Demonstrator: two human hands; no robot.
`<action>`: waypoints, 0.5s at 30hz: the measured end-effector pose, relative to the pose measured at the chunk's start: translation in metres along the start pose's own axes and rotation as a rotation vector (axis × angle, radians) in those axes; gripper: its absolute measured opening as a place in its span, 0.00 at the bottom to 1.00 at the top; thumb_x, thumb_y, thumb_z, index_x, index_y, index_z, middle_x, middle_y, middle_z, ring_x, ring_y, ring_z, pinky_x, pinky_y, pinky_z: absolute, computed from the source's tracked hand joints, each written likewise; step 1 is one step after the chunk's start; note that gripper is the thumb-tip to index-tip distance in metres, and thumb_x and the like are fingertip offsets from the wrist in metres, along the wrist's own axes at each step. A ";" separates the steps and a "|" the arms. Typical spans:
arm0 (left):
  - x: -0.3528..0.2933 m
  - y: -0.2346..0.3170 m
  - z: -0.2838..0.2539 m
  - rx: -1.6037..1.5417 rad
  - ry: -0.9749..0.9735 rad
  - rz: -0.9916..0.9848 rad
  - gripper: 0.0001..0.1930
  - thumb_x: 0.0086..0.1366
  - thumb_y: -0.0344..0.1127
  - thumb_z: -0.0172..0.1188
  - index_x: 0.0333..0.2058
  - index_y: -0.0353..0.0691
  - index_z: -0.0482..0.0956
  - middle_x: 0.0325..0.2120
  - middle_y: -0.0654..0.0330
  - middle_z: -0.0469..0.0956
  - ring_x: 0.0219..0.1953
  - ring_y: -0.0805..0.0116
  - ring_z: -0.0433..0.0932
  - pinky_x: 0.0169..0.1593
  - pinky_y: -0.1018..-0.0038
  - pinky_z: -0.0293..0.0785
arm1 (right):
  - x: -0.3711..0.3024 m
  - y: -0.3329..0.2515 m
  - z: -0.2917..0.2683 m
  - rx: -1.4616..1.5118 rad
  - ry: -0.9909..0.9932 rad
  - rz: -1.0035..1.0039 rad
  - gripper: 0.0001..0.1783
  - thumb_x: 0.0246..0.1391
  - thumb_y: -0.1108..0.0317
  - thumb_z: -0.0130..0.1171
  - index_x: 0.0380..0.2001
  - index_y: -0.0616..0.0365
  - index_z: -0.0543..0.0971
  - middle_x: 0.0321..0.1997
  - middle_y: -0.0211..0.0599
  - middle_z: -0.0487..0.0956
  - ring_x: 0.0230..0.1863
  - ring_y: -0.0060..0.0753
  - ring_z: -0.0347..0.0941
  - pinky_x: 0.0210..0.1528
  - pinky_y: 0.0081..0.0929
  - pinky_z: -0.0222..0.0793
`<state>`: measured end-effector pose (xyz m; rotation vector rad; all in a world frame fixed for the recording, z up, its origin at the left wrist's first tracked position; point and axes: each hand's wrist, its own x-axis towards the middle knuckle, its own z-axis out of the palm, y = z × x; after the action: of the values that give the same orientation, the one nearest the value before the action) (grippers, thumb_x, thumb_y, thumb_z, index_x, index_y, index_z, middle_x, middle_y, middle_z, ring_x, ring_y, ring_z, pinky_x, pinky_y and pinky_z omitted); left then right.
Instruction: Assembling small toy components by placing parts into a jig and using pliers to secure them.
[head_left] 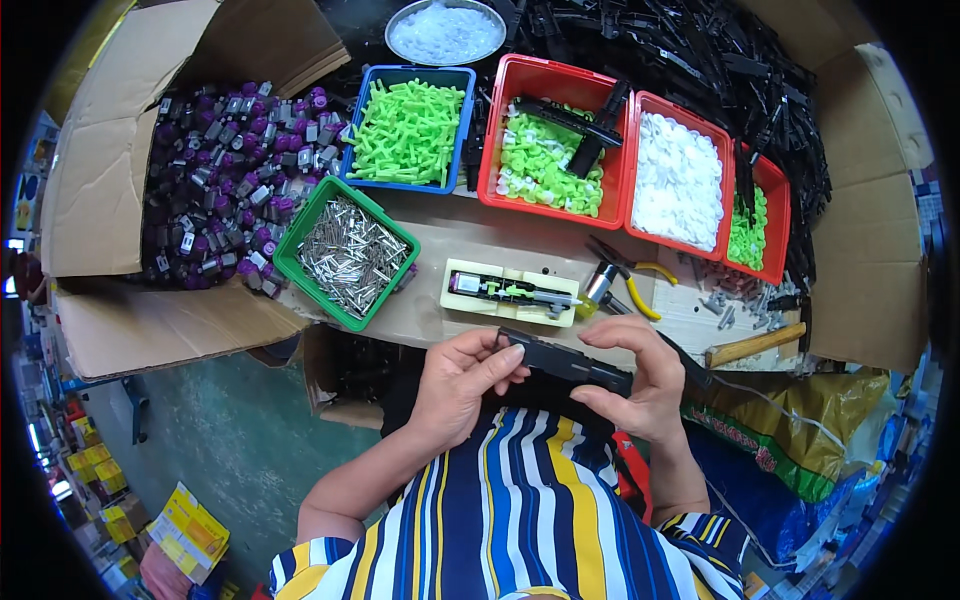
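My left hand point(455, 385) pinches one end of a long black plastic shell point(560, 361) between thumb and fingers, just in front of the bench edge. Around the shell's other end curves my right hand point(645, 375), thumb and forefinger spread apart; whether it touches the shell is hard to tell. Beyond them lies a cream block fixture point(510, 312) holding a partly built mechanism point(515, 290) with black, green and purple parts. Right of the fixture are a screwdriver with a clear yellowish handle point(597, 284) and yellow-handled pliers point(640, 292).
Behind stand a green bin of metal pins point(355, 250), a blue bin of green parts point(408, 130), and red bins point(633, 180) of green and white pieces. A carton of purple-grey motors point(215, 185) is left; black shells point(690, 60) pile up behind. A wooden stick point(755, 345) lies right.
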<state>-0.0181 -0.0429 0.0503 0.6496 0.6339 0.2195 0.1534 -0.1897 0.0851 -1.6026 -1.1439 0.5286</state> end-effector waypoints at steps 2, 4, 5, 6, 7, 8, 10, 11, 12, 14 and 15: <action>-0.001 0.001 0.001 0.158 0.113 0.085 0.04 0.67 0.27 0.63 0.38 0.32 0.81 0.29 0.58 0.83 0.29 0.75 0.81 0.35 0.83 0.74 | 0.000 0.000 -0.001 -0.176 0.018 -0.063 0.24 0.36 0.68 0.79 0.40 0.63 0.82 0.39 0.43 0.81 0.42 0.41 0.78 0.46 0.32 0.72; -0.003 0.000 0.004 0.179 0.098 0.112 0.04 0.67 0.27 0.63 0.38 0.32 0.81 0.29 0.58 0.83 0.30 0.75 0.82 0.34 0.83 0.74 | 0.000 -0.001 -0.002 -0.283 -0.028 -0.129 0.23 0.37 0.67 0.78 0.39 0.62 0.83 0.37 0.41 0.81 0.40 0.40 0.78 0.43 0.32 0.72; -0.003 0.000 0.005 0.197 0.084 0.143 0.04 0.66 0.27 0.63 0.38 0.32 0.81 0.28 0.58 0.83 0.30 0.75 0.82 0.34 0.83 0.74 | 0.000 -0.001 -0.002 -0.391 -0.076 -0.198 0.22 0.37 0.66 0.78 0.38 0.61 0.83 0.36 0.40 0.80 0.38 0.40 0.77 0.41 0.32 0.72; -0.003 0.000 0.006 0.201 0.087 0.142 0.04 0.66 0.27 0.63 0.38 0.32 0.81 0.28 0.58 0.83 0.30 0.75 0.82 0.34 0.83 0.74 | 0.001 -0.003 0.000 -0.457 -0.072 -0.209 0.20 0.37 0.65 0.77 0.36 0.60 0.84 0.34 0.37 0.79 0.35 0.39 0.76 0.38 0.34 0.70; -0.004 -0.001 0.006 0.196 0.097 0.151 0.04 0.66 0.27 0.63 0.38 0.32 0.81 0.28 0.58 0.83 0.30 0.75 0.82 0.34 0.83 0.74 | 0.001 -0.003 0.001 -0.454 -0.071 -0.208 0.20 0.37 0.65 0.77 0.36 0.60 0.84 0.34 0.37 0.79 0.35 0.39 0.76 0.38 0.34 0.70; -0.004 -0.002 0.006 0.191 0.108 0.160 0.04 0.66 0.27 0.63 0.38 0.32 0.81 0.28 0.58 0.83 0.30 0.75 0.82 0.34 0.83 0.74 | 0.002 -0.003 0.001 -0.481 -0.085 -0.218 0.21 0.37 0.65 0.77 0.37 0.60 0.84 0.34 0.37 0.79 0.35 0.39 0.76 0.38 0.33 0.69; -0.005 -0.001 0.001 0.193 0.076 0.152 0.05 0.67 0.27 0.63 0.38 0.31 0.80 0.30 0.59 0.83 0.32 0.76 0.82 0.39 0.82 0.77 | 0.003 -0.003 0.003 -0.506 -0.100 -0.230 0.21 0.37 0.65 0.77 0.37 0.60 0.83 0.34 0.36 0.79 0.35 0.39 0.76 0.39 0.33 0.69; -0.006 -0.001 -0.002 0.193 0.041 0.143 0.06 0.68 0.28 0.63 0.39 0.30 0.80 0.33 0.60 0.83 0.34 0.76 0.82 0.44 0.80 0.79 | 0.004 -0.003 0.004 -0.518 -0.104 -0.231 0.21 0.37 0.65 0.77 0.38 0.60 0.83 0.34 0.36 0.79 0.35 0.39 0.76 0.39 0.33 0.69; -0.006 0.000 -0.005 0.193 0.041 0.142 0.06 0.68 0.28 0.63 0.39 0.30 0.80 0.33 0.60 0.83 0.34 0.76 0.82 0.44 0.80 0.79 | 0.004 -0.003 0.005 -0.533 -0.107 -0.230 0.21 0.38 0.66 0.77 0.38 0.60 0.83 0.35 0.36 0.79 0.35 0.39 0.76 0.39 0.33 0.68; -0.005 0.002 -0.008 0.285 0.050 0.111 0.09 0.67 0.27 0.63 0.44 0.30 0.80 0.36 0.59 0.82 0.37 0.77 0.81 0.43 0.80 0.79 | 0.009 0.000 0.005 -0.513 -0.091 -0.234 0.21 0.38 0.68 0.76 0.39 0.60 0.83 0.35 0.37 0.79 0.36 0.39 0.76 0.39 0.33 0.68; -0.005 0.002 -0.006 0.284 0.051 0.112 0.09 0.67 0.27 0.63 0.44 0.30 0.80 0.36 0.59 0.82 0.37 0.77 0.81 0.43 0.80 0.79 | 0.012 0.003 0.006 -0.492 -0.075 -0.239 0.21 0.38 0.69 0.76 0.40 0.60 0.83 0.36 0.37 0.79 0.37 0.39 0.76 0.38 0.34 0.68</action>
<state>-0.0257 -0.0400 0.0499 0.9569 0.6851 0.2536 0.1554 -0.1767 0.0830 -1.8315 -1.5853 0.1535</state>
